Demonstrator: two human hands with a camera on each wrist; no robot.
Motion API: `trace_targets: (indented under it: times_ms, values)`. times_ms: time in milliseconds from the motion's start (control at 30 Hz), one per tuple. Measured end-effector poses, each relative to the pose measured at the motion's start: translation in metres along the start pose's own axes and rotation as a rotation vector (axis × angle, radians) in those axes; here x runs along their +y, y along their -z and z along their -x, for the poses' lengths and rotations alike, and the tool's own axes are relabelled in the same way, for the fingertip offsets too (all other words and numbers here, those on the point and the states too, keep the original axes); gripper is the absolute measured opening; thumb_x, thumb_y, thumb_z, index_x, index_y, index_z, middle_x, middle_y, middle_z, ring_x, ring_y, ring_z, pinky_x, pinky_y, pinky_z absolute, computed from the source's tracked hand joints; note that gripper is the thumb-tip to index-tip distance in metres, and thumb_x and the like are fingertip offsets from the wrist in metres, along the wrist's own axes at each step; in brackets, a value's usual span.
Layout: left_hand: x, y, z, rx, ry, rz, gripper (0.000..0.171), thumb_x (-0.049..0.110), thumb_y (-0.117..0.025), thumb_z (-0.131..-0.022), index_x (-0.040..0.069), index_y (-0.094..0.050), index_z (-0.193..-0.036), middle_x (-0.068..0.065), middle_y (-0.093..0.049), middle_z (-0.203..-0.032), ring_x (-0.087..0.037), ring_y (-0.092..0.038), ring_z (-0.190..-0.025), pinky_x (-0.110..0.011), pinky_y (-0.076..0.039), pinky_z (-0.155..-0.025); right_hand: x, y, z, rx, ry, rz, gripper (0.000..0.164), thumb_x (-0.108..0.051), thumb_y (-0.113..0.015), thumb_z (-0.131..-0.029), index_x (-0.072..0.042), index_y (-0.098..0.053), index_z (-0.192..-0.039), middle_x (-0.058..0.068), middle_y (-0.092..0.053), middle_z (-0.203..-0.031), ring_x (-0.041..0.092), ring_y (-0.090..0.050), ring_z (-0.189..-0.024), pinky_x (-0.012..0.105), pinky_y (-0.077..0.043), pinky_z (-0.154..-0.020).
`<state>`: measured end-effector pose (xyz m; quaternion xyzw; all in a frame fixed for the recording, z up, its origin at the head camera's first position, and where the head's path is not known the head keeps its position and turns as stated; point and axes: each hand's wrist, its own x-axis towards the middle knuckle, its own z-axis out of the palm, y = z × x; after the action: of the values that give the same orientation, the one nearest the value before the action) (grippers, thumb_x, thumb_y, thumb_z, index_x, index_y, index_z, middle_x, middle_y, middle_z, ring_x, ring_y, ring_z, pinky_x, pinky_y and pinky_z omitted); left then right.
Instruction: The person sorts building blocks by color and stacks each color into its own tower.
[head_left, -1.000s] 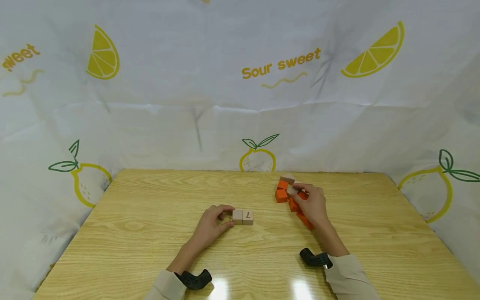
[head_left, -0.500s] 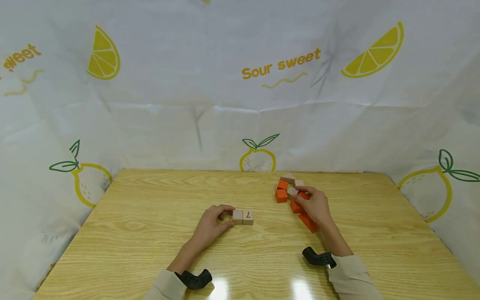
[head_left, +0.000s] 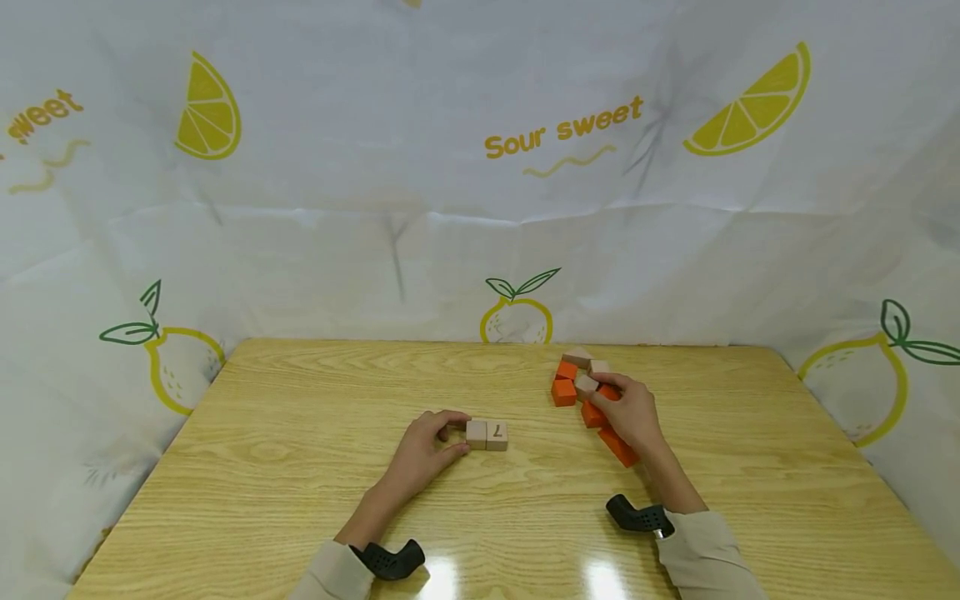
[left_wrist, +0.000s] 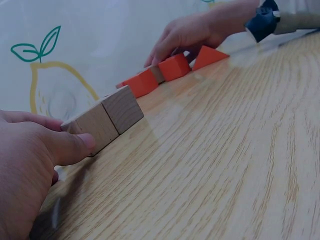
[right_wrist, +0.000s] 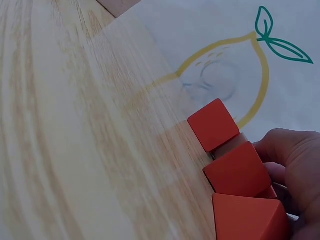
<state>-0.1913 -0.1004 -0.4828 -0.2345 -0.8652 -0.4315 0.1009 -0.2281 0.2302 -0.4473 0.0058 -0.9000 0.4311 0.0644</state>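
Note:
My left hand point(head_left: 422, 450) pinches a plain wooden cube point(head_left: 476, 436) between thumb and finger. Against that cube's right side stands a second wooden cube point(head_left: 497, 437), with a 7 on top. Over the cluster at the right, my right hand point(head_left: 633, 414) has its thumb and fingertips on a pale wooden cube point(head_left: 586, 386). Orange cubes point(head_left: 564, 393) sit around it, one point(head_left: 592, 415) partly under the right hand. Nearer to me lies an orange triangular block point(left_wrist: 210, 57), beside the right wrist. In the right wrist view the orange blocks hide most of the pale cube.
A wooden triangular block point(head_left: 577, 358) and another pale block point(head_left: 599, 367) lie at the back of the cluster. All stand on a wood-grain table point(head_left: 300, 517). A white cloth point(head_left: 360, 250) with lemon prints hangs behind the table's far edge.
My right hand has shifted slightly right, and the nearer orange blocks have slid right with it. More of the pale block behind shows. The left hand and its cubes stay put.

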Motion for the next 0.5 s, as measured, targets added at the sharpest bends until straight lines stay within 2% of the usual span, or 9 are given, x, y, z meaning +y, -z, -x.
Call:
trace_targets:
  times_ms: [167, 267, 500]
  values:
    - [-0.0006, -0.0001, 0.0004, 0.003, -0.013, 0.001, 0.036, 0.017, -0.078, -0.080, 0.014, -0.067, -0.114, 0.004, -0.055, -0.082, -0.011, -0.042, -0.070, -0.028, -0.038, -0.064, 0.0045, -0.0014, -0.0004, 0.031, 0.046, 0.020, 0.047, -0.033, -0.068, -0.090, -0.002, -0.062, -0.126, 0.022, -0.055, -0.127, 0.036, -0.053, -0.111, 0.046, -0.048, -0.084]
    - [-0.0011, -0.0003, 0.0007, 0.001, -0.014, -0.001, 0.035, 0.018, -0.078, -0.081, 0.015, -0.067, -0.114, 0.005, -0.055, -0.083, -0.011, -0.042, -0.071, -0.028, -0.038, -0.064, 0.0053, -0.0021, 0.0007, 0.047, 0.069, 0.011, 0.049, -0.034, -0.068, -0.090, -0.004, -0.061, -0.127, 0.019, -0.056, -0.124, 0.034, -0.054, -0.109, 0.047, -0.048, -0.083]
    - [0.0002, 0.0004, -0.0002, -0.007, -0.003, -0.015, 0.036, 0.018, -0.078, -0.080, 0.014, -0.067, -0.115, 0.005, -0.055, -0.082, -0.011, -0.042, -0.071, -0.028, -0.039, -0.064, 0.0032, -0.0003, 0.0015, 0.096, 0.146, -0.033, 0.042, -0.026, -0.068, -0.091, -0.004, -0.061, -0.125, 0.015, -0.058, -0.113, 0.030, -0.055, -0.104, 0.044, -0.047, -0.082]
